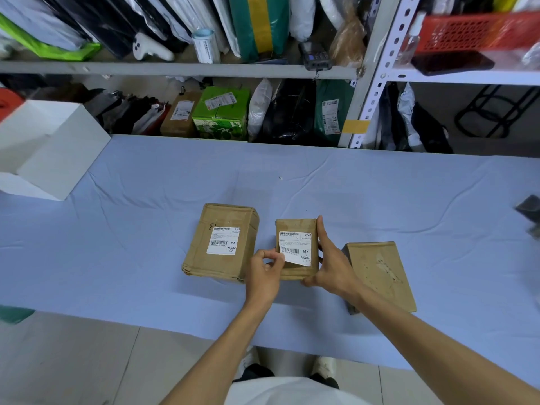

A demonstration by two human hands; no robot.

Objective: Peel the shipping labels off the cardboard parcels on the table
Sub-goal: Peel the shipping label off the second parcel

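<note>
my left hand (264,268) pinched the lifted lower-left corner of the label (295,244) on the middle parcel (295,225), thumb and forefinger closed on the paper. my right hand (327,264) gripped that parcel's right side, fingers up along the edge, thumb at the near corner. the parcel sat between the other two on the table (117,229); whether its base rested on the cloth i couldn't tell. the label looked thin and papery and was stuck flat over most of its face, so i judged it would tear if yanked. it was best held close to the peel line and drawn low and slow. the box seemed small, light, slightly crumpled and apt to slide unless braced. the left parcel (198,258) had its sticker (223,241) whole; the right parcel (380,270) showed only torn scraps.
</note>
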